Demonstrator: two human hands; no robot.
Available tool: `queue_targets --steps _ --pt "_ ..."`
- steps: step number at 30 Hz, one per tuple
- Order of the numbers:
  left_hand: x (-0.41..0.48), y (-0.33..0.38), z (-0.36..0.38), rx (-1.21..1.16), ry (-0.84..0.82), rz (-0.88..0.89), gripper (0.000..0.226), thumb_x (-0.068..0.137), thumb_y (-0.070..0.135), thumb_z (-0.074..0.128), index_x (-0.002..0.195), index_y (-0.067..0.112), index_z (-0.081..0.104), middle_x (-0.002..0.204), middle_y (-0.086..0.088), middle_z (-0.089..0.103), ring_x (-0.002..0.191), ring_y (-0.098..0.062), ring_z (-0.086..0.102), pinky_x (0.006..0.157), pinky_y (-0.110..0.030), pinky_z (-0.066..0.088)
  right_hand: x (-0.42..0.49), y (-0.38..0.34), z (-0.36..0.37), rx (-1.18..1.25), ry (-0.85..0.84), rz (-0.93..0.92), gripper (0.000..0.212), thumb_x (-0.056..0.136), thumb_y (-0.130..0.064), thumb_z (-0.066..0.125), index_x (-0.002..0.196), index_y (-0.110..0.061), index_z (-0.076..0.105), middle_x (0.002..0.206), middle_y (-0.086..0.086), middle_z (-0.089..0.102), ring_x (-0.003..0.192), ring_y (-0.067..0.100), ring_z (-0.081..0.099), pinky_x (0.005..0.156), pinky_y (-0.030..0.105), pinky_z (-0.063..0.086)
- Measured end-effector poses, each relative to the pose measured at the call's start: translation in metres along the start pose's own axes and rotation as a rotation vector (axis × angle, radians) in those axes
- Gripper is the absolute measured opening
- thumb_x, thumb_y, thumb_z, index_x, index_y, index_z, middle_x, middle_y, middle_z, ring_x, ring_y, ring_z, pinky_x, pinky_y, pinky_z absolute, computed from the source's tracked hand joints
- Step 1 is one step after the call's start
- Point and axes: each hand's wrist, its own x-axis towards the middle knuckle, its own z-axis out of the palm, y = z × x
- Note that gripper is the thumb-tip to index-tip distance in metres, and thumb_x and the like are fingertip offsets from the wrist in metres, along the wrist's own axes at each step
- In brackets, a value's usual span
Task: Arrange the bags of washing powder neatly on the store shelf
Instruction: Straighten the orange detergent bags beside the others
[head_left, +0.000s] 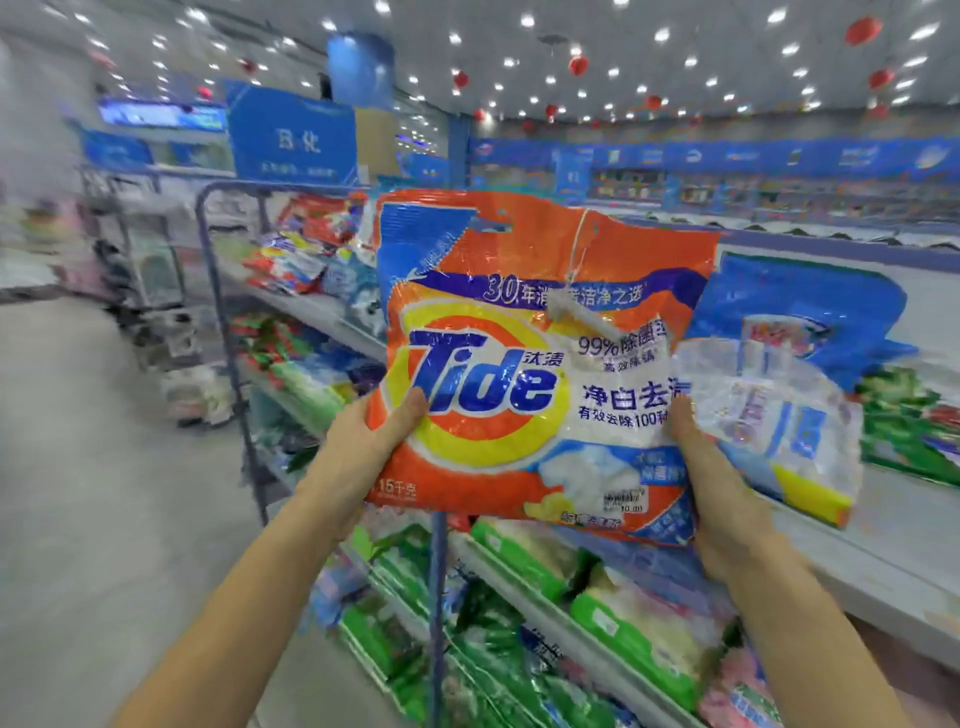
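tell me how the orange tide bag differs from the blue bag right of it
Colour: the Tide bag is orange with a yellow ring; the blue bag is blue on top, white below.
Support: the Tide bag is held up by the left hand and right hand; the blue bag appears to rest on the shelf.
Depth: the Tide bag overlaps the blue bag's left edge.
Both are glossy, upright and face the camera.

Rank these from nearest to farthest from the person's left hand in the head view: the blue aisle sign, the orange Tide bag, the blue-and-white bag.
1. The orange Tide bag: the left hand grips its lower left edge.
2. The blue-and-white bag: just behind the Tide bag's right edge, on the far side from this hand.
3. The blue aisle sign: far down the aisle, upper left.
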Motion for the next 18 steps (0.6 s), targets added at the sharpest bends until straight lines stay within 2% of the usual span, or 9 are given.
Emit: queue_targets --steps 2,3,4,6,8,10,12,15,18 --pt "-0.005 -0.001 -0.051 0.043 0.090 -0.023 0.086 0.027 0.085 0.067 0.083 0.019 0.066 0.068 0.003 0.073 0.061 -0.012 0.070 0.051 -0.021 0.054 0.011 0.031 0.044 -0.013 -0.010 0.034 0.063 0.060 -0.066 0.056 0.099 -0.018 0.069 0.087 0.006 0.075 0.076 0.025 0.072 0.064 0.038 0.059" --pt "-0.008 -0.002 -0.077 0.053 0.115 -0.045 0.078 0.041 0.080 0.065 0.087 0.018 0.066 0.068 0.003 0.073 0.061 -0.013 0.070 0.052 -0.023 0.055 0.016 0.047 0.067 -0.023 -0.020 0.055 0.064 0.063 -0.066 0.053 0.101 -0.018 0.068 0.091 0.007 0.074 0.080 0.027 0.071 0.069 0.042 0.059" --pt "-0.010 -0.004 -0.103 0.053 0.139 -0.062 0.064 0.055 0.070 0.061 0.090 0.016 0.064 0.068 0.003 0.073 0.060 -0.013 0.070 0.052 -0.023 0.055 0.020 0.063 0.090 -0.033 -0.025 0.072 0.060 0.066 -0.063 0.049 0.102 -0.018 0.067 0.093 0.008 0.074 0.082 0.029 0.071 0.075 0.046 0.057" --pt "-0.016 -0.009 -0.153 0.067 0.202 -0.101 0.044 0.067 0.052 0.051 0.090 0.016 0.062 0.068 0.002 0.073 0.059 -0.013 0.070 0.052 -0.023 0.056 0.027 0.091 0.136 -0.032 -0.048 0.110 0.059 0.068 -0.059 0.047 0.105 -0.017 0.066 0.095 0.010 0.073 0.086 0.033 0.070 0.083 0.053 0.053" --pt "-0.021 -0.013 -0.197 0.077 0.259 -0.127 0.039 0.072 0.048 0.051 0.089 0.015 0.062 0.072 -0.001 0.074 0.059 -0.013 0.070 0.052 -0.023 0.056 0.034 0.116 0.178 -0.040 -0.068 0.141 0.061 0.069 -0.056 0.047 0.108 -0.012 0.065 0.093 0.011 0.074 0.083 0.032 0.070 0.080 0.051 0.055" --pt "-0.022 -0.016 -0.237 0.090 0.316 -0.144 0.037 0.075 0.048 0.051 0.089 0.015 0.062 0.073 -0.002 0.074 0.061 -0.014 0.070 0.054 -0.024 0.057 0.042 0.137 0.218 -0.035 -0.083 0.166 0.055 0.074 -0.052 0.047 0.108 -0.011 0.065 0.088 0.009 0.074 0.077 0.028 0.071 0.068 0.042 0.059" --pt "-0.019 -0.019 -0.273 0.097 0.356 -0.164 0.042 0.069 0.052 0.052 0.090 0.017 0.063 0.075 -0.002 0.075 0.067 -0.018 0.071 0.061 -0.030 0.059 0.053 0.156 0.252 -0.021 -0.107 0.202 0.055 0.077 -0.050 0.047 0.112 -0.011 0.063 0.090 0.010 0.074 0.077 0.029 0.071 0.060 0.036 0.059" --pt "-0.005 -0.025 -0.320 0.107 0.402 -0.186 0.052 0.061 0.059 0.053 0.093 0.018 0.064 0.082 -0.005 0.075 0.075 -0.025 0.072 0.075 -0.040 0.057 0.075 0.173 0.295 -0.032 -0.141 0.224 0.061 0.073 -0.052 0.047 0.114 -0.010 0.062 0.092 0.012 0.074 0.076 0.030 0.071 0.057 0.035 0.059" --pt "0.022 -0.030 -0.356 0.113 0.430 -0.191 0.055 0.059 0.061 0.053 0.093 0.019 0.063 0.083 -0.004 0.075 0.075 -0.023 0.072 0.074 -0.039 0.057 0.105 0.186 0.329 -0.045 -0.140 0.231 0.056 0.079 -0.050 0.048 0.116 -0.009 0.060 0.093 0.014 0.073 0.073 0.029 0.071 0.050 0.032 0.056"
